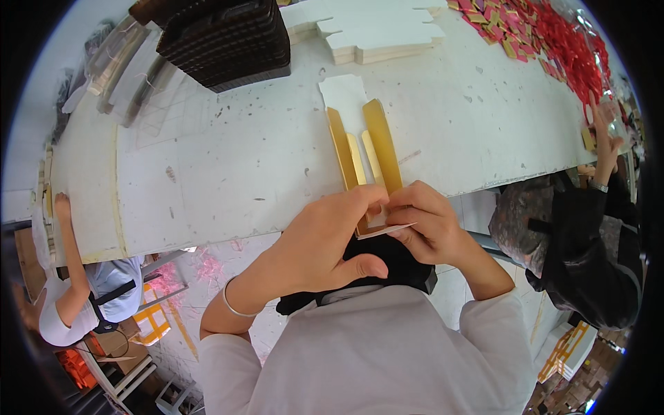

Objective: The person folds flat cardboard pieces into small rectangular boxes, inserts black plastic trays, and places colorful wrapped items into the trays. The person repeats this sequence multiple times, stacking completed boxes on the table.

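Note:
A partly folded cardboard box (382, 142), white with gold side walls, lies at the table's near edge, its long sides raised and a white flap flat at the far end. My left hand (325, 232) curls its fingers over the box's near end, with the thumb held apart from the card. At the same end my right hand (429, 225) pinches a white end flap (387, 230) between thumb and fingers. The fingertips of both hands almost meet inside the box, and the fingers partly hide its near corners.
Nested black trays (228, 48) stand at the back left of the white table (263, 152). Behind the box lies a stack of flat white card blanks (384, 31). Red and gold pieces (494, 24) and red ribbons (570, 45) heap at the far right. People work on both sides.

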The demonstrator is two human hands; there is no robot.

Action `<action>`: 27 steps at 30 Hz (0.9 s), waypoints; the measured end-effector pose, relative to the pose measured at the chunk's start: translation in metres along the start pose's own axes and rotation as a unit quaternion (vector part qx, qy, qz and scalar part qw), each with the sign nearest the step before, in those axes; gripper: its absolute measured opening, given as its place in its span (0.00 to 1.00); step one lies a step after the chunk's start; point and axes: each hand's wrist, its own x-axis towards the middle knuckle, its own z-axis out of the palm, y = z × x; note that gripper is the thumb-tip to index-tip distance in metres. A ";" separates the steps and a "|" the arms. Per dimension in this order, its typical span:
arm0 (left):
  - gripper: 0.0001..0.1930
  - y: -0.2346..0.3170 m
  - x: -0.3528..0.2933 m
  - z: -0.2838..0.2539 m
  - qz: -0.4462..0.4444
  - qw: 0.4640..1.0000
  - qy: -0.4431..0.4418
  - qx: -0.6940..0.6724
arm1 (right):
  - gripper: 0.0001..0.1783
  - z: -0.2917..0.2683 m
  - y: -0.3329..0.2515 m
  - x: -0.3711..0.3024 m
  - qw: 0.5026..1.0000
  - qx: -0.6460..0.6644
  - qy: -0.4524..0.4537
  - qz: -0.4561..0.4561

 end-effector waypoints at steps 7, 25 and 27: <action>0.14 0.004 -0.002 0.011 -0.092 0.994 0.053 -0.011 | 0.16 0.006 -0.020 0.005 0.979 0.096 0.075 0.166; 0.07 -0.003 -0.014 0.032 0.121 0.898 0.143 0.398 | 0.10 -0.002 -0.037 0.018 0.946 -0.298 -0.124 0.041; 0.08 -0.003 -0.011 0.032 0.103 0.917 0.127 0.365 | 0.12 -0.008 -0.035 0.024 0.948 -0.252 -0.185 0.065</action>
